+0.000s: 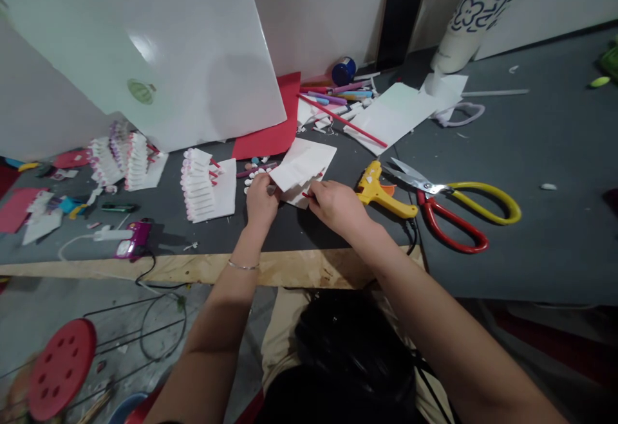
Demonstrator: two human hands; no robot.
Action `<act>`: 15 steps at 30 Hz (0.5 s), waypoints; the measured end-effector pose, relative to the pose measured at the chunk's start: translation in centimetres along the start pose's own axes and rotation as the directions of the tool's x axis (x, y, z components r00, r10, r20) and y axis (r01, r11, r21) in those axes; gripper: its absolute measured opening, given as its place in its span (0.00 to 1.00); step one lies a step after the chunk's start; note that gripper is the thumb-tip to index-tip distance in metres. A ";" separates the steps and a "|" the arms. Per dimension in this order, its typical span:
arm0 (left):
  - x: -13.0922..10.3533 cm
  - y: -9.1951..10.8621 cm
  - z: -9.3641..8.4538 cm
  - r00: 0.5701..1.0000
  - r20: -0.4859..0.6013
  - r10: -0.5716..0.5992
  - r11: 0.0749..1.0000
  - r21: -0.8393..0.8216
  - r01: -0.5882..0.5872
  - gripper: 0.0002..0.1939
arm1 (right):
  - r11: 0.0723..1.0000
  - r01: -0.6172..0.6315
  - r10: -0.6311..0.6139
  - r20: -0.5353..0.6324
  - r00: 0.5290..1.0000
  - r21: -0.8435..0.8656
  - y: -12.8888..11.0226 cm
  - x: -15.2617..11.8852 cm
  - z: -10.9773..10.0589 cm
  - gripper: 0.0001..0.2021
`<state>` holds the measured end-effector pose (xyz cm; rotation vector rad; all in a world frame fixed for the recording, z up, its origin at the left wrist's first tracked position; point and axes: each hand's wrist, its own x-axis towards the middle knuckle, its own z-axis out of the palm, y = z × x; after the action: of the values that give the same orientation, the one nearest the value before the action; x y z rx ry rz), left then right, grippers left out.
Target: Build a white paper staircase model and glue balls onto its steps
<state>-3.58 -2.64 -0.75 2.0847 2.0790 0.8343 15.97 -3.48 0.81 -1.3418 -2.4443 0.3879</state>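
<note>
My left hand (262, 204) pinches the left edge of a folded white paper piece (298, 165), whose upper flap is lifted. My right hand (334, 204) is closed on a short red stick (306, 195) at the lower edge of that paper; only its tip shows. Small white oval pieces (248, 183) lie by my left fingers, partly hidden. Right of my right hand rests a yellow glue gun (381, 193). Large scissors (432, 189) with one red and one yellow handle lie beyond it, blades apart.
A pleated white paper piece (197, 189) lies to the left, with similar ones (138, 163) farther off. A white board (193, 44) leans behind a red sheet (270, 129). At the back stand a phone (403, 18) and a white bottle (468, 25). A purple device (135, 239) sits near the front edge.
</note>
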 end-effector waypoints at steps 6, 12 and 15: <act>-0.1 0.0 0.0 1.000 0.003 -0.013 1.000 -0.008 0.013 0.09 | 1.000 0.012 -0.012 -0.005 1.000 0.019 -0.3 -0.9 -1.3 0.06; -0.1 -0.1 -0.5 0.999 0.015 -0.036 0.999 0.006 0.036 0.09 | 0.989 0.021 -0.006 -0.106 0.994 0.148 0.2 -3.3 -3.2 0.06; -0.8 0.0 -2.0 0.998 -0.019 -0.060 0.998 -0.016 0.059 0.12 | 0.956 -0.008 0.051 -0.139 0.989 0.294 0.7 -4.9 -4.0 0.05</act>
<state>-4.40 -4.02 0.63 2.0045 2.1258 0.8625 20.58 -6.96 3.45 -1.2336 -2.1500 0.6110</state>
